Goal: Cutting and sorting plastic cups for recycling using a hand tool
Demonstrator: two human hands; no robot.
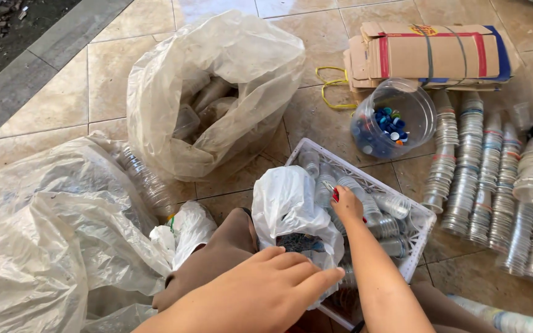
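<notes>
- Your right hand (347,206) grips a red-handled tool (334,194) inside the white crate (417,250).
- Your left hand (260,290), fingers loosely extended, touches the white bag (288,206) just beside it.

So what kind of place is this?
Probably a tiled porch or yard where plastic is sorted for recycling: rows of stacked plastic cups, a jar of bottle caps, big clear bags and a white crate of cups.

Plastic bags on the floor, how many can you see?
3: a big clear bag at left, another clear bag top centre holding cups, a small white bag beside the crate. More may be hidden.
</notes>
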